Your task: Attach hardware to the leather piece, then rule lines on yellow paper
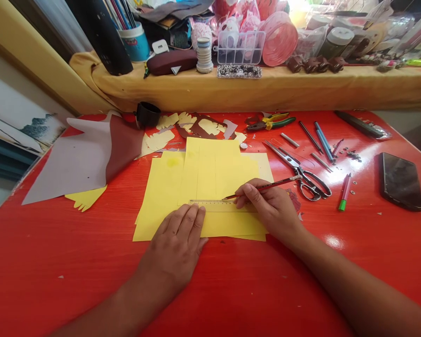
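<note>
My right hand [268, 208] is shut on a slim dark-red pencil [266, 187], whose tip rests at the upper edge of a clear plastic ruler [217, 205]. The ruler lies across a stack of overlapping yellow paper sheets [210, 171]. My left hand [177, 234] presses flat, fingers spread, on the ruler's left end and the paper beneath it. The ruler's right end is hidden under my right hand.
The red table [56, 281] holds steel scissors [301, 175], green-handled pliers [270, 121], a dark phone [402, 181], several pens, and grey-and-brown sheets [91, 150] at the left. A yellow-draped shelf [266, 89] of crowded craft supplies runs behind.
</note>
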A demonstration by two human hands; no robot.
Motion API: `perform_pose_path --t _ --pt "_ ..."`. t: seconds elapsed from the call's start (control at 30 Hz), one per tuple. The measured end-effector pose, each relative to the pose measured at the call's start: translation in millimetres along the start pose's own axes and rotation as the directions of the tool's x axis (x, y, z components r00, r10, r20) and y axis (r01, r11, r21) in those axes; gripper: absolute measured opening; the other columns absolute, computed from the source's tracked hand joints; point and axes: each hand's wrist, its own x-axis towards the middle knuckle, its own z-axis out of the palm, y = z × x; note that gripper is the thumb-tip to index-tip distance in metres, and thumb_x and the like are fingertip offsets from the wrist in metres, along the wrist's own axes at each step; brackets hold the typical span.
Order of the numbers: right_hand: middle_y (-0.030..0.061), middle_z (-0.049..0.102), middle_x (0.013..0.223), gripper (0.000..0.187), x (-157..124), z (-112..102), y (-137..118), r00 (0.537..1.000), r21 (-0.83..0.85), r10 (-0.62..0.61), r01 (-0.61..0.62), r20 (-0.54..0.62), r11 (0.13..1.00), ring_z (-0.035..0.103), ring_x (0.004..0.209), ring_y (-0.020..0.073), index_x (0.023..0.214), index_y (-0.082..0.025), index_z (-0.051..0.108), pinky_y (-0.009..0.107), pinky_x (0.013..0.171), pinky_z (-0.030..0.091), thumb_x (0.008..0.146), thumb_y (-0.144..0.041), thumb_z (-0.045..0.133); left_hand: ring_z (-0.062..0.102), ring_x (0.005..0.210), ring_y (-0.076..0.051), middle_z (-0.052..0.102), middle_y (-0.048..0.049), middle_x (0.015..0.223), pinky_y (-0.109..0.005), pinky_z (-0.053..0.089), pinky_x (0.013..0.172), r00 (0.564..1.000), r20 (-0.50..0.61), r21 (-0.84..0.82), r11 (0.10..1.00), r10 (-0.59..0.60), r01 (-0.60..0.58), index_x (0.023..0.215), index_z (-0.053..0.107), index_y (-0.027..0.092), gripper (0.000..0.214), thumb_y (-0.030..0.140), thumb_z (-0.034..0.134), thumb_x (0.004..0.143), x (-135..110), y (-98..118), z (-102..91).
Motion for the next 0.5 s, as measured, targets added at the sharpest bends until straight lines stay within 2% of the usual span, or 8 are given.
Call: perform_pose_path --t 0.2,0.5 --pt "0.0042 0.077 0.076 0.045 -0.7 -0.5 1.7 0.997 0.117 0.023 -0.013 -0.080 0.993 0.075 0.080 0.0220 0.089 -0.022 0.075 0.037 0.082 0.057 0.104 -0.061 0.058 0.057 0.135 -0.036 0.065 -0.0227 0.144 -0.050 0.044 0.114 1.000 0.003 -0.011 1.000 -0.006 0.006 0.148 0.059 0.000 0.050 0.028 0.037 0.113 -0.6 0.2 1.6" --pt "0.0050 0.076 0.074 0.052 0.4 -2.9 4.8 0.989 0.070 0.050 -0.041 -0.136 0.997 0.073 0.077 0.0233 0.089 -0.022 0.075 0.038 0.078 0.055 0.101 -0.069 0.057 0.058 0.133 -0.036 0.066 -0.0221 0.142 -0.050 0.044 0.114 0.999 -0.036 -0.015 1.000 -0.003 0.002 0.146 0.060 0.000 0.049 0.027 0.036 0.113 -2.4 -0.6 6.4"
